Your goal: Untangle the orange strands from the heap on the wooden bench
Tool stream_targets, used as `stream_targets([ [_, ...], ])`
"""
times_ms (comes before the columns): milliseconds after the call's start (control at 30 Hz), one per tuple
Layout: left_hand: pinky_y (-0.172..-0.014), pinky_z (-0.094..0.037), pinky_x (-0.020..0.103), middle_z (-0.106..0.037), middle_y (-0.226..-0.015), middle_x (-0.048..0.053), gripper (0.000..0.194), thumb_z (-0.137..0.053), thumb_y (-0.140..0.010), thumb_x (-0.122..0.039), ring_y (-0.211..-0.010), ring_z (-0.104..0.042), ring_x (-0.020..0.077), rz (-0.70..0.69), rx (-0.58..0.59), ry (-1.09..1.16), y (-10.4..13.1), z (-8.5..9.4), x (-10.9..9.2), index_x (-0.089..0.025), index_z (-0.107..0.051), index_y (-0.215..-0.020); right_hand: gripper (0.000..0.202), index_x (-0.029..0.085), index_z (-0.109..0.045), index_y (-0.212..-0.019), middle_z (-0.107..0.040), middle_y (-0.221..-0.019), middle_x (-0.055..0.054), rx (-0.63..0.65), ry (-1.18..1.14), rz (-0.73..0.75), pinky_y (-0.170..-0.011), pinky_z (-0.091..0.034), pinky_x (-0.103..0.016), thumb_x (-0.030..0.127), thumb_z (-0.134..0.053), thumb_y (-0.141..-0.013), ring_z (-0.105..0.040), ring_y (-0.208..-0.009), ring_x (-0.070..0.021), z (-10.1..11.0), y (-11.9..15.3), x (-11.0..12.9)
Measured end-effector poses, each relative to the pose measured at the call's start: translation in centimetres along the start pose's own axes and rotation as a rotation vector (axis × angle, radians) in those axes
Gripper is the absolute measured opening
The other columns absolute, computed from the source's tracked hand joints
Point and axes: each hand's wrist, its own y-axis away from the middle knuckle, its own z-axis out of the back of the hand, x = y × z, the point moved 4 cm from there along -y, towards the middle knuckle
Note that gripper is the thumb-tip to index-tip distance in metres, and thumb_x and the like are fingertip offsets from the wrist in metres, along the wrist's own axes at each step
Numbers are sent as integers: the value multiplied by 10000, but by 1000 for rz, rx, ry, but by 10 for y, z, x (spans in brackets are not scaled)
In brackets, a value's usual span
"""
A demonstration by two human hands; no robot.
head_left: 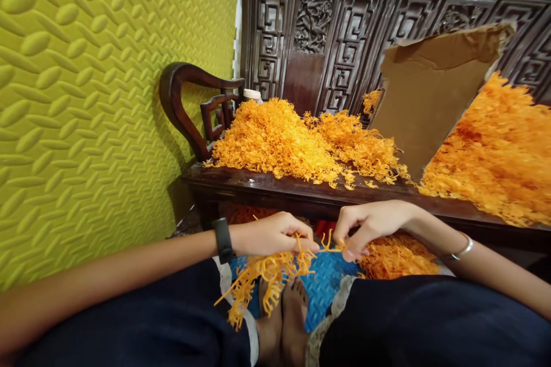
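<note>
My left hand (282, 233) is closed on a bunch of curly orange plastic pieces (275, 272), which hangs below it over my feet. Between the hands, one orange piece (329, 246) with thin prongs spans the gap. The fingers of my right hand (361, 232) pinch the right end of that piece. Behind the hands, a heap of small orange pieces (275, 137) lies on a dark wooden bench (258, 183).
A brown cardboard sheet (426, 97) stands upright on the bench, with a larger orange pile (499, 155) right of it. More orange pieces (398, 255) lie below the bench edge. A curved armrest (172, 92) borders the yellow-green wall (107, 97). Blue matting (327, 287) lies underfoot.
</note>
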Motion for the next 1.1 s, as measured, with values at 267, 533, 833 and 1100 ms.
stream_targets([
  [267, -570, -335, 205, -496, -620, -22, 407, -494, -809, -495, -588, -399, 87, 6, 19, -55, -5, -6, -5, -121, -587, -678, 345, 108, -607, -655, -498, -551, 26, 88, -19, -38, -513, -337, -184, 433, -604, -772, -422, -506, -62, 1, -3, -6],
  [533, -489, -262, 209, -398, -533, -47, 382, -514, -803, -453, -502, -333, 69, 113, -67, -29, 13, 18, 23, -140, -497, -585, 426, 102, -664, -746, -555, -615, -21, -172, 169, -86, -553, -353, -219, 500, -526, -805, -459, -551, -97, 26, 36, -46],
  [833, -451, -242, 196, -367, -503, -72, 436, -558, -729, -540, -458, -308, 52, 190, -312, 103, 2, 22, 37, -149, -438, -578, 440, 129, -638, -793, -613, -797, -103, -1051, 814, -378, -679, -388, -267, 441, -348, -900, -571, -731, -187, 85, 39, -86],
  [1100, -463, -339, 199, -497, -546, -52, 340, -562, -745, -479, -449, -429, 67, 202, -515, 343, 4, 28, 41, -152, -495, -676, 352, 107, -603, -1018, -555, -1016, -174, -1316, 940, -422, -777, -390, -337, 317, -343, -908, -558, -888, -258, 90, 21, -72],
])
